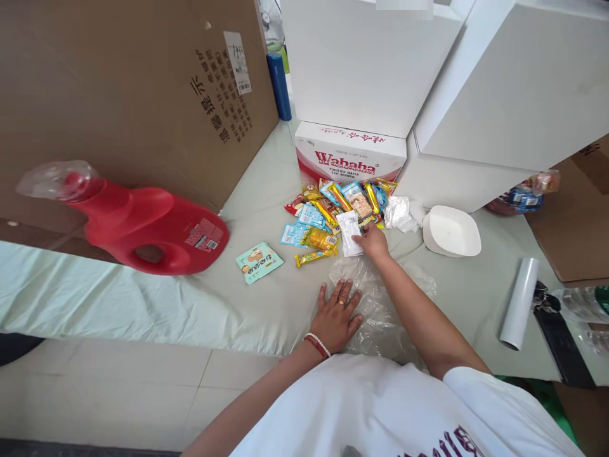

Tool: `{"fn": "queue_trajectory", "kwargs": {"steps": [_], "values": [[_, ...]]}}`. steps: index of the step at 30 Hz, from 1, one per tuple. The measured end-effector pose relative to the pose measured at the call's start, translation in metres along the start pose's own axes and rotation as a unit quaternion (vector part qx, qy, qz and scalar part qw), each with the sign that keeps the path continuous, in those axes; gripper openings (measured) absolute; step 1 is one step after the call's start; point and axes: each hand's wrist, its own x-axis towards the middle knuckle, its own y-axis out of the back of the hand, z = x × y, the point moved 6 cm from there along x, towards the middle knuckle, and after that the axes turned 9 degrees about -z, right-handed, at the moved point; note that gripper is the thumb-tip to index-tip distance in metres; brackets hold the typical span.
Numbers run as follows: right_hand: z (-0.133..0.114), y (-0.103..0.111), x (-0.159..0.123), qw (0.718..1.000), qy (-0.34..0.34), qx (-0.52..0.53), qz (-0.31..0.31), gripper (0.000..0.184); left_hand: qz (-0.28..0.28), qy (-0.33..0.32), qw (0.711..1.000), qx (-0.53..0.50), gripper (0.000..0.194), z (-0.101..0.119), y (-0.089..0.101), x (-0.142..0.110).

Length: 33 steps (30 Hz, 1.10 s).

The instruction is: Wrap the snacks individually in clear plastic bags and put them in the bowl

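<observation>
My left hand [335, 317] lies flat with fingers spread, palm down near the table's front, partly over a crumpled clear plastic bag [387, 324]. My right hand [373, 244] is closed at the right edge of a small white packet [349, 230], thumb and fingertips pinching it. The packet rests against a heap of wrapped snacks: blue-and-white packets [311, 216], yellow-wrapped bars [316, 256] and an amber-coloured pouch [320, 239]. Left of the heap lies a mint-green packet [259, 262] by itself. Clear-white crumpled wrappers [401, 214] sit right of the heap.
Behind the heap stands a Wahaha carton [352, 158] with large white boxes [361, 63] above. A white square bowl [451, 231] and a white roll [519, 303] are at right. A red jug [157, 231] lies left, before a brown carton [143, 95].
</observation>
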Motion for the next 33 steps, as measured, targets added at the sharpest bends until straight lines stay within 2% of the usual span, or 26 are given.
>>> {"fn": "queue_trajectory", "kwargs": {"steps": [5, 13, 16, 18, 20, 23, 24, 25, 26, 28, 29, 30, 31, 33], "values": [[-0.002, -0.005, -0.001, 1.0, 0.006, -0.008, -0.026, 0.026, -0.005, 0.005, 1.0, -0.001, 0.059, 0.0, -0.001, 0.0], [-0.018, -0.009, -0.025, 0.999, -0.011, -0.03, -0.014, 0.053, -0.006, 0.008, 1.0, 0.012, 0.059, 0.002, -0.002, 0.001], [-0.019, -0.007, -0.024, 0.999, -0.005, -0.018, -0.032, 0.048, -0.004, 0.011, 1.0, 0.015, 0.058, 0.002, 0.0, 0.001], [-0.018, 0.002, -0.023, 0.999, 0.013, -0.007, -0.047, 0.035, -0.003, 0.016, 1.0, 0.015, 0.059, 0.001, 0.001, 0.0], [-0.016, 0.021, -0.028, 0.998, 0.043, 0.0, -0.038, 0.026, -0.004, 0.021, 1.0, 0.012, 0.062, 0.001, 0.002, 0.0], [-0.017, 0.058, -0.059, 0.988, 0.143, 0.055, 0.014, 0.032, -0.008, 0.027, 1.0, -0.001, 0.067, 0.001, 0.002, 0.001], [-0.016, 0.065, -0.073, 0.979, 0.183, 0.094, -0.001, 0.036, -0.01, 0.029, 1.0, -0.005, 0.068, 0.001, 0.002, 0.002], [-0.013, 0.067, -0.087, 0.967, 0.212, 0.136, -0.05, 0.04, -0.011, 0.033, 0.999, -0.009, 0.07, 0.0, 0.002, 0.003], [-0.007, 0.063, -0.101, 0.952, 0.223, 0.171, -0.123, 0.043, -0.013, 0.038, 0.999, -0.012, 0.072, -0.002, 0.002, 0.005], [0.013, 0.048, -0.125, 0.922, 0.199, 0.199, -0.268, 0.045, -0.015, 0.049, 0.999, -0.012, 0.074, -0.007, 0.003, 0.009], [0.028, 0.041, -0.132, 0.915, 0.174, 0.193, -0.309, 0.044, -0.016, 0.055, 0.998, -0.011, 0.075, -0.011, 0.004, 0.012], [0.045, 0.037, -0.135, 0.918, 0.147, 0.179, -0.322, 0.041, -0.016, 0.06, 0.998, -0.01, 0.075, -0.014, 0.004, 0.013], [0.063, 0.036, -0.135, 0.93, 0.12, 0.162, -0.308, 0.038, -0.017, 0.063, 0.998, -0.008, 0.076, -0.017, 0.004, 0.015], [0.095, 0.045, -0.13, 0.959, 0.07, 0.139, -0.238, 0.037, -0.021, 0.062, 0.998, -0.006, 0.076, -0.021, 0.004, 0.017]]}}
